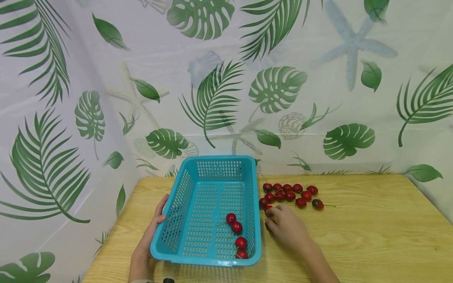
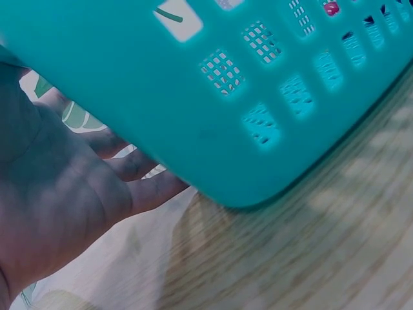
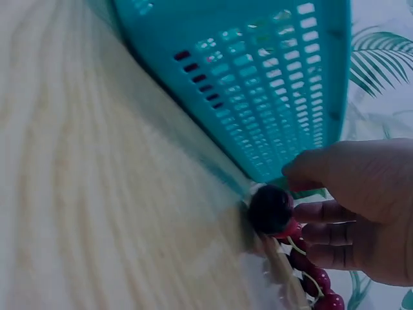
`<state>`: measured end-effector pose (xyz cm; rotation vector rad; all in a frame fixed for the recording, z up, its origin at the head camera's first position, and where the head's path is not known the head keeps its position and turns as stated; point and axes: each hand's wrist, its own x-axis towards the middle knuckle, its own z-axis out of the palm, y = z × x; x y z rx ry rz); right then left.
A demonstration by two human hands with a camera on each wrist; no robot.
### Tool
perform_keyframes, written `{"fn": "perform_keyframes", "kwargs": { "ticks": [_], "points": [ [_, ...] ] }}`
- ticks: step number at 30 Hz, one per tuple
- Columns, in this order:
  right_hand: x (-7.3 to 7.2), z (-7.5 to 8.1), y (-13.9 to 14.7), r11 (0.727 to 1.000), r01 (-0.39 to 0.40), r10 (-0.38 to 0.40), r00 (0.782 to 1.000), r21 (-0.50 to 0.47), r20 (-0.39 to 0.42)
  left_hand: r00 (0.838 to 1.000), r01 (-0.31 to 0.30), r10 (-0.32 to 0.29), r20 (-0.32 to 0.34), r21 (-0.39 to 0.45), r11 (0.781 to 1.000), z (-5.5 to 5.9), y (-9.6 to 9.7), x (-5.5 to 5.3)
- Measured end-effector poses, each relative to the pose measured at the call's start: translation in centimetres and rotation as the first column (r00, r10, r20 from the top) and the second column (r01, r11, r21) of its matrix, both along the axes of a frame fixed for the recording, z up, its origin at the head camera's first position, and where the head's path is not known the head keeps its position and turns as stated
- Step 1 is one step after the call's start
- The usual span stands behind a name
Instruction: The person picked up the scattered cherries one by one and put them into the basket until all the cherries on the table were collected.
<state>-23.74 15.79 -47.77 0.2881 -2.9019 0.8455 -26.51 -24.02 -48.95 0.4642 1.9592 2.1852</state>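
My left hand (image 1: 146, 236) lies along the left outer side of a blue-green plastic basket (image 1: 217, 262), its thumb at the rim. In the left wrist view, extended fingers (image 2: 151, 171) pass behind the basket's edge. Inside the basket's right side are several red cherries (image 1: 236, 227). Right of the basket, my right hand (image 1: 288, 230) reaches over the wood table. In the right wrist view a dark red cherry (image 3: 271, 210) sits at its fingertips, with a gap between thumb and fingers. Whether the fingertips touch it is hard to tell.
Several loose cherries (image 1: 290, 195), some with stems, lie on the wooden table (image 1: 371, 228) beyond my right hand. A white cloth (image 1: 301, 39) printed with leaves and starfish hangs behind the table and at its left. A small black object (image 1: 168, 280) shows at the bottom edge.
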Motion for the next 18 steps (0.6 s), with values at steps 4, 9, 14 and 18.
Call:
{"fn": "perform_keyframes", "kwargs": {
  "ticks": [4, 9, 14, 18],
  "points": [
    [0.1, -0.5, -0.8, 0.999, -0.011, 0.01, 1.0, 0.053, 0.021, 0.999, 0.018, -0.017, -0.039, 0.024, 1.0, -0.2, -0.2, -0.1],
    [0.3, -0.8, -0.4, 0.997, -0.006, 0.0, 0.997, 0.08, 0.076, 0.998, 0.029, -0.027, -0.054, 0.043, 0.999, -0.5, -0.3, -0.2],
    [0.2, -0.7, 0.4, 0.995, -0.001, -0.008, 0.995, 0.097, 0.098, 0.997, 0.03, -0.028, -0.074, 0.034, 0.999, -0.6, -0.4, -0.3],
    [0.3, -0.6, 0.8, 0.994, 0.015, -0.024, 0.997, 0.108, 0.076, 0.994, 0.045, -0.042, -0.102, 0.032, 0.998, -0.7, -0.5, -0.4]
  ]
}}
